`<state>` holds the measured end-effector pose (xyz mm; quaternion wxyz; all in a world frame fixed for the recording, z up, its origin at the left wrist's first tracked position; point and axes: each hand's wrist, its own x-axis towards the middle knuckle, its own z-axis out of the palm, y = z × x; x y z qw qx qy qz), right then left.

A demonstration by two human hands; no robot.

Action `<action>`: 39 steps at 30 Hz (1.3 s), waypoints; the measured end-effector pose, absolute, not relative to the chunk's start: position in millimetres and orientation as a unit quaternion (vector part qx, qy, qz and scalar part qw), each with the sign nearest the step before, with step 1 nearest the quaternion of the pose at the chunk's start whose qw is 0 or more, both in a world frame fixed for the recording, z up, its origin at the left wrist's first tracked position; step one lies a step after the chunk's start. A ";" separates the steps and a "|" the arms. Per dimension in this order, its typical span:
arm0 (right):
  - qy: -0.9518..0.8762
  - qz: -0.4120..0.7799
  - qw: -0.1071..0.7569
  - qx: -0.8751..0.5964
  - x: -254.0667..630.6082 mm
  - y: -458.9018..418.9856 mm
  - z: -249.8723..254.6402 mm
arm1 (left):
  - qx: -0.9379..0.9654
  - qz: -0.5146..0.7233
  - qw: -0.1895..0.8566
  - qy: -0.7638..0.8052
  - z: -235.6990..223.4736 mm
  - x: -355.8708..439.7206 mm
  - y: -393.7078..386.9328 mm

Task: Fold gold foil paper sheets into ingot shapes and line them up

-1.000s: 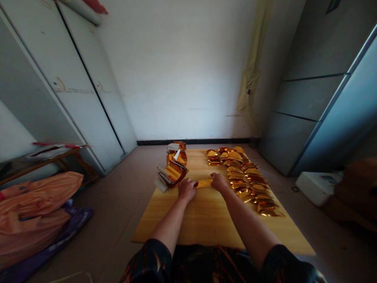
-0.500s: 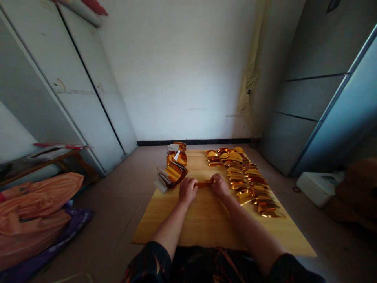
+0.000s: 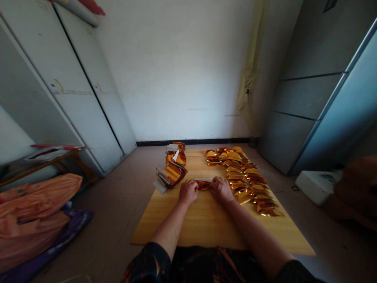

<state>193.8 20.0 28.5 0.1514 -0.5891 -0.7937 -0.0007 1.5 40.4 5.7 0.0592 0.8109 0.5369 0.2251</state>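
Below centre frame, your left hand (image 3: 188,191) and right hand (image 3: 222,189) pinch gold paper (image 3: 203,185) ends, apparently folding; next, crease evenly.

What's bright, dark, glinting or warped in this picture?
Head view: the wall is brightest near the middle, the picture's lower right corner dark; head view: folded gold pieces glint, while the sheet between left hand and right hand lacks fine detail; head view: the cabinet at left leans outward, perhaps from a wide lens.
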 end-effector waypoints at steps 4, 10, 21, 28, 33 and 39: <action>-0.786 0.045 0.149 -0.598 196.9 24.7 24.0 | 0.795 0.242 0.064 0.553 11.3 1.9 38.4; -0.786 0.011 0.169 -0.595 199.7 25.2 20.4 | 0.789 0.247 0.072 0.558 10.8 1.2 41.2; -0.777 0.047 0.182 -0.601 194.4 33.3 18.3 | 0.792 0.250 0.068 0.553 5.4 1.2 45.1; -0.707 0.108 0.173 -0.677 189.2 47.9 25.2 | 0.738 0.242 0.108 0.620 11.8 10.0 54.8; -0.680 0.093 0.148 -0.712 180.9 48.6 27.3 | 0.720 0.234 0.114 0.644 11.9 14.7 58.8; -0.678 0.093 0.135 -0.717 180.1 50.0 27.2 | 0.717 0.235 0.089 0.650 6.0 16.2 59.5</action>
